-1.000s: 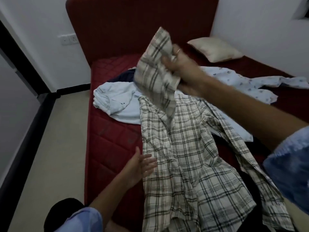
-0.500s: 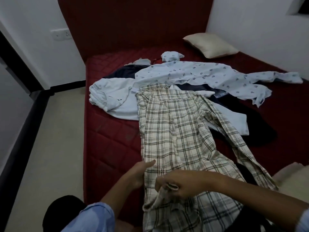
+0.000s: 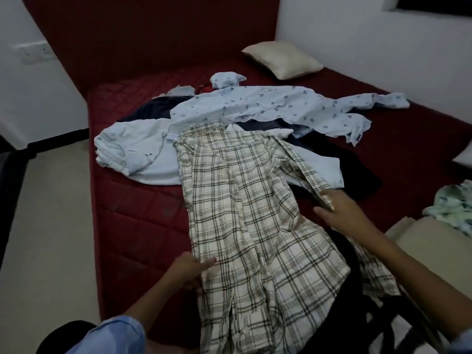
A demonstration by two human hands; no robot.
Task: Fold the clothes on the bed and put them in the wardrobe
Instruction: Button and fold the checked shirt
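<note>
Dark red quilted bed (image 3: 132,226) carries cream plaid cotton shirt (image 3: 245,213). Left hand (image 3: 190,268) pinches shirt's left edge; right hand (image 3: 339,210) holds its plaid sleeve (image 3: 310,175).

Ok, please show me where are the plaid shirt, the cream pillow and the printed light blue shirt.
plaid shirt (image 3: 245,215): head view, middle of its body panel.
cream pillow (image 3: 282,60): head view, centre of its top face.
printed light blue shirt (image 3: 258,104): head view, its spread body.
</note>
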